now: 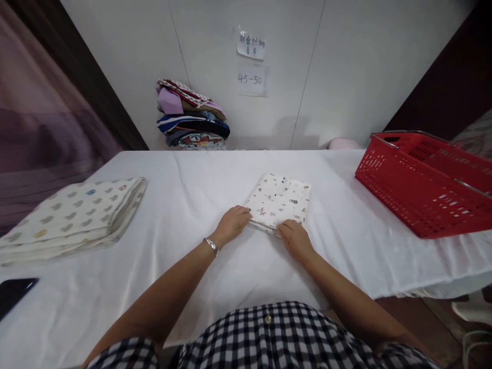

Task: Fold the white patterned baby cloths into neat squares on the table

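Note:
A small folded white cloth [280, 197] with a scattered print of tiny motifs lies on the white-covered table, in front of me. At its near left corner, my left hand [233, 223] has its fingers closed over the edge; a silver bracelet sits on that wrist. My right hand [295, 238] grips the near right corner, fingers bent over the top layer. Both thumbs are largely hidden. Several folded layers show along the near edge between the hands.
A larger folded cloth with grey spots [77, 210] lies at the left, above a dark phone [15, 294]. A red plastic basket [426, 189] stands at the right. Piled folded fabrics [192, 118] rest against the back wall, beside handwritten paper notes [252, 79].

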`<state>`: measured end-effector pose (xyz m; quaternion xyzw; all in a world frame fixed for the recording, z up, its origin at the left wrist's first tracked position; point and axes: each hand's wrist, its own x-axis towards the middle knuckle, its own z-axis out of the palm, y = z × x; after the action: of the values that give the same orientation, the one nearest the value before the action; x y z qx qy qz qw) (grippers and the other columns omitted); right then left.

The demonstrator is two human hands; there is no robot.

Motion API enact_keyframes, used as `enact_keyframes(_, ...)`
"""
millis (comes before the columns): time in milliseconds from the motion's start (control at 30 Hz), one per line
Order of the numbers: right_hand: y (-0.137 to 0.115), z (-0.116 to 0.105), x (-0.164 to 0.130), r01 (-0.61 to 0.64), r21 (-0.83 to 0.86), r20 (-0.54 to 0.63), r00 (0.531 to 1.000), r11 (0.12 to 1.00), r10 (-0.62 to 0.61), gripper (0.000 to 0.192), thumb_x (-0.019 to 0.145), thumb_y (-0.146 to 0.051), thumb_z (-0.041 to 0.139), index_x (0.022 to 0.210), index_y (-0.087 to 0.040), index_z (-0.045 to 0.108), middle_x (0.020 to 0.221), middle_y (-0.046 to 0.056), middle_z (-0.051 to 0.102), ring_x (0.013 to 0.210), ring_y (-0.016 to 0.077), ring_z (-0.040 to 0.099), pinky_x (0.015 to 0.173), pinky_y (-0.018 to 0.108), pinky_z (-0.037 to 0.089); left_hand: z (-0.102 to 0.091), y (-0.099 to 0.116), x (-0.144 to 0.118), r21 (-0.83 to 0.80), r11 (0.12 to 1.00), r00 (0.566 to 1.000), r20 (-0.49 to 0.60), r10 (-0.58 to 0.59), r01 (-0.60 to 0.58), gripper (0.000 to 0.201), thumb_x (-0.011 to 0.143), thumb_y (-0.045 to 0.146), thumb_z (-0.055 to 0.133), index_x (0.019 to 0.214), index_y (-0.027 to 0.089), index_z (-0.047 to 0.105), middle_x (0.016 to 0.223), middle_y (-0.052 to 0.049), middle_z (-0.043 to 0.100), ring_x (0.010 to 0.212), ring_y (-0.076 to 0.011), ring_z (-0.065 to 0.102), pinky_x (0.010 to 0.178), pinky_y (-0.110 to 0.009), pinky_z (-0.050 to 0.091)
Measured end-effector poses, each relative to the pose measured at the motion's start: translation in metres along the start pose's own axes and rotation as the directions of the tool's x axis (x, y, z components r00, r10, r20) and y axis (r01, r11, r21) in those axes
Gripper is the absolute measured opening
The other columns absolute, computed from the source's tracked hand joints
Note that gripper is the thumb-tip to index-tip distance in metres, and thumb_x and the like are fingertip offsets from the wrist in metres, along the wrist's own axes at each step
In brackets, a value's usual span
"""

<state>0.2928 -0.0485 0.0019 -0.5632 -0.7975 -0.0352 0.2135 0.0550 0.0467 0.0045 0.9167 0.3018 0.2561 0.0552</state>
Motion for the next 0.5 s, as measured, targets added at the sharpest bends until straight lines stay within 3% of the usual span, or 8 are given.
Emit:
enact_keyframes(300,0.004,0.004,-0.014,0.122,0.056,-0.042,0.992,0.991,-0.120,0.023,0.091,-0.021,0.045,0.104,-0.017,0.063,0.094,0.009,0.061,0.083,0.0202,0.051,0.073,0.033,0.043,-0.005,-0.004,-0.010,-0.015,1.000,0.999,0.050,-0.008,0.009,0.021,0.091,0.023,0.044,0.100,0.021,0.063,0.102,-0.006,0.062,0.096,-0.0187,0.053,0.081,-0.034,0.047)
enact_keyframes(500,0.009,0.009,-0.027,0.170,0.080,-0.095,0.982,0.982,-0.162,0.033,0.090,-0.010,0.039,0.117,-0.018,0.058,0.104,0.010,0.061,0.094,0.0210,0.051,0.081,0.035,0.043,-0.005,-0.010,-0.012,-0.028,0.999,0.999,0.047,-0.026,0.027,0.020,0.090,0.021,0.043,0.100,0.022,0.060,0.104,-0.005,0.061,0.098,-0.0184,0.052,0.080,-0.033,0.049)
